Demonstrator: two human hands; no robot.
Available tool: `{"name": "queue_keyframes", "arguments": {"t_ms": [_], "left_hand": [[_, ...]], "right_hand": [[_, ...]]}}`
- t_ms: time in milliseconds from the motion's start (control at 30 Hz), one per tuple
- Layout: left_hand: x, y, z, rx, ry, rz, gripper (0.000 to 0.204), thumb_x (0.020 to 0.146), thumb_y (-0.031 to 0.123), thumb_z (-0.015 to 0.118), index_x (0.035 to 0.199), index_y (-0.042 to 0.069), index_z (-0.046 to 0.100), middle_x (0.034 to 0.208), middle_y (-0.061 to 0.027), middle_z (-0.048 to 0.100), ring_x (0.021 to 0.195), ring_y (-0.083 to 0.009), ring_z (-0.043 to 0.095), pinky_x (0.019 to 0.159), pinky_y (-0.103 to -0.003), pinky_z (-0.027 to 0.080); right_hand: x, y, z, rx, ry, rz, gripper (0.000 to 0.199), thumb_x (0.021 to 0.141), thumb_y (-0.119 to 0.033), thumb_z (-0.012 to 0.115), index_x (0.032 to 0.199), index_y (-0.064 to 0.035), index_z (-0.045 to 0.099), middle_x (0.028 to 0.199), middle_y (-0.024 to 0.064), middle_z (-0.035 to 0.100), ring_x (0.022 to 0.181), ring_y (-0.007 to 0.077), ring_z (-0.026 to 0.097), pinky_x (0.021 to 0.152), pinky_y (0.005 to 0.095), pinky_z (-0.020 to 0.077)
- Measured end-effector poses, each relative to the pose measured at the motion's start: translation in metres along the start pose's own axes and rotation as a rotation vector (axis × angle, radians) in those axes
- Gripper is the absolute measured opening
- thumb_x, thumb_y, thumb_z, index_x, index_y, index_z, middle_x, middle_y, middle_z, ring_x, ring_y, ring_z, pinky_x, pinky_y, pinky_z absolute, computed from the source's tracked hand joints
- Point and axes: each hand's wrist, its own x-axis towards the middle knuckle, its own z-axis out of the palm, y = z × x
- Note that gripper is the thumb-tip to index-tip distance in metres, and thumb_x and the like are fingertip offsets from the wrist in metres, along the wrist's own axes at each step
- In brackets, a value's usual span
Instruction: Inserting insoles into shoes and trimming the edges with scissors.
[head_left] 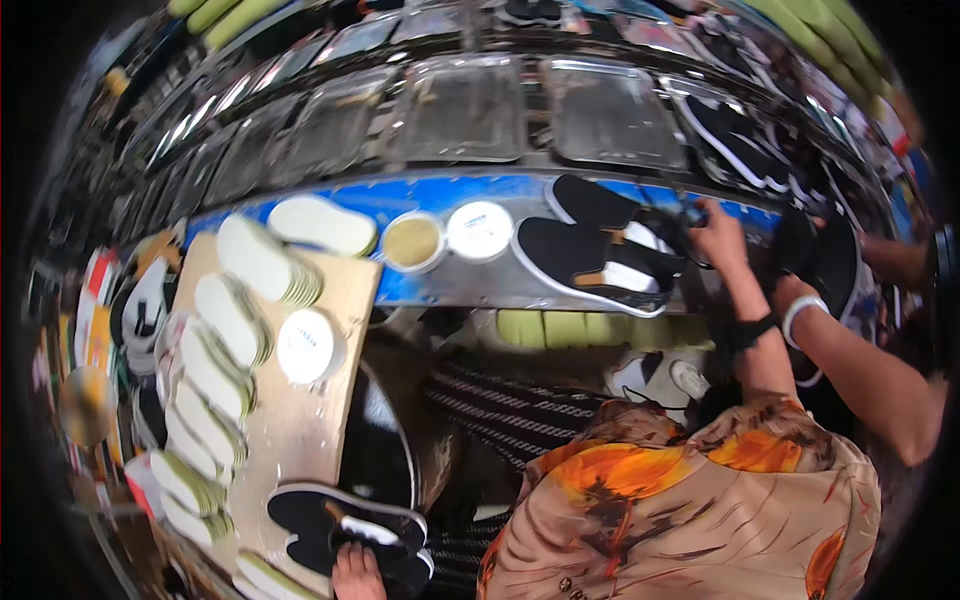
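Observation:
At the lower left, my left hand (357, 574) has its fingers curled over the opening of a black slip-on shoe (405, 568) with a white sole edge. A second black shoe (300, 507) lies against it on the light wooden board. My right hand (716, 234) is stretched over the blue-edged bench, its fingers closed around something small and dark that I cannot make out. Just left of that hand lie black shoes (562, 250) with white sole edges and pale insides, toes pointing left.
Stacks of whitish insoles (215, 372) line the wooden board (290, 450) beside a white round tub (308, 346). On the bench (465, 285) are a tub of yellowish paste (412, 241) and a white lid (480, 231). Metal trays (462, 110) stand behind. At right, another person's braceleted arm (850, 345) reaches toward a black shoe (838, 262).

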Motion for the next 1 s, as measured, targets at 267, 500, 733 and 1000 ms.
{"name": "queue_keyframes", "arguments": {"t_ms": [267,500,733,1000], "left_hand": [[-0.016,0.035,0.017,-0.152,0.283,-0.433,0.02,0.076,0.012,0.049,0.092,0.003,0.057,0.115,-0.0155,0.049,0.102,-0.0341,0.047,0.078,-0.043,0.04],[-0.019,0.06,0.002,-0.187,0.296,-0.778,0.026,0.074,0.009,0.052,0.099,0.007,0.06,0.1,-0.0142,0.055,0.083,-0.0309,0.055,0.067,-0.038,0.045],[-0.01,0.049,-0.008,-0.926,0.529,-1.002,0.021,0.078,0.009,0.055,0.097,-0.001,0.054,0.088,-0.0202,0.058,0.07,-0.0334,0.059,0.059,-0.037,0.048],[0.016,0.043,-0.009,-0.824,0.047,-1.601,0.062,0.066,0.048,0.069,0.088,-0.009,0.056,0.083,-0.0272,0.061,0.083,-0.0403,0.059,0.073,-0.042,0.047]], "right_hand": [[-0.029,-0.183,0.011,0.415,-0.467,-0.348,0.05,0.063,-0.011,0.066,0.111,-0.0031,0.052,0.071,0.0154,0.059,0.057,0.0194,0.059,0.051,0.03,0.0462],[0.006,-0.302,0.128,-0.063,-0.397,-0.613,0.041,0.067,-0.015,0.057,0.107,-0.0054,0.056,0.095,0.0204,0.061,0.09,0.035,0.059,0.076,0.0434,0.0475],[0.014,-0.298,0.105,-0.392,-0.363,-0.73,0.04,0.073,-0.016,0.055,0.112,-0.0075,0.053,0.1,0.0216,0.059,0.092,0.0347,0.058,0.079,0.044,0.0459],[-0.199,-0.375,0.052,0.363,-0.796,-1.456,0.043,0.069,-0.016,0.062,0.11,-0.0052,0.053,0.098,0.0171,0.059,0.091,0.0339,0.056,0.078,0.0397,0.0453]]}}
